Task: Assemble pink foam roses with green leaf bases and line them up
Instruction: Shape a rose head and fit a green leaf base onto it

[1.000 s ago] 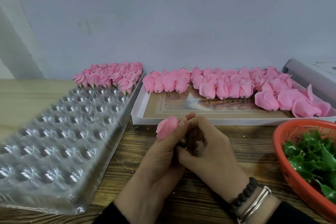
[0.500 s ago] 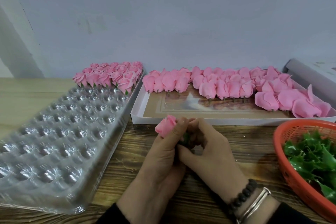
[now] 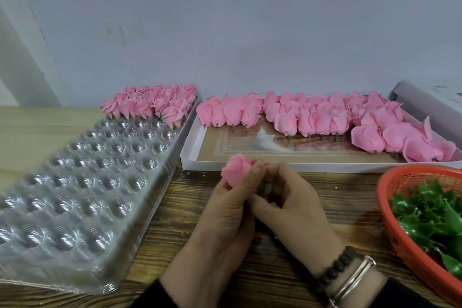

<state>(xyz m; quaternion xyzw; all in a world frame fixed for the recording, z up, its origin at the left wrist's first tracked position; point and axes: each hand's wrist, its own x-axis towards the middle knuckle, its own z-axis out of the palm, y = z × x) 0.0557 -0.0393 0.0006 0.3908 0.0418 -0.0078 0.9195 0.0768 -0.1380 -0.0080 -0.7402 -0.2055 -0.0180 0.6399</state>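
Wood-grain counter (image 3: 312, 192) against a plain pale wall. Left hand (image 3: 225, 220) holds one pink foam rose (image 3: 236, 169) above the counter's near middle, thumb pressed on the bloom's right side, fingers curled behind it. Right hand (image 3: 292, 210) is curled at the rose's underside, fingertips pinching a green leaf base (image 3: 261, 187), only a sliver of which shows between the two hands. Both hands touch each other. Right wrist carries a dark bead bracelet (image 3: 335, 267) and a silver bangle (image 3: 355, 280).

Just beyond the hands: shallow white box (image 3: 190, 157) with rows of bare pink rose heads (image 3: 312, 117), short stems pointing near. Right, near edge: orange mesh basket (image 3: 400, 232) of green leaf bases (image 3: 430, 215). Left: clear plastic blister tray (image 3: 82, 182) with round cells; finished roses (image 3: 152, 105) with green bases fill its far rows, and the nearer cells hold nothing.
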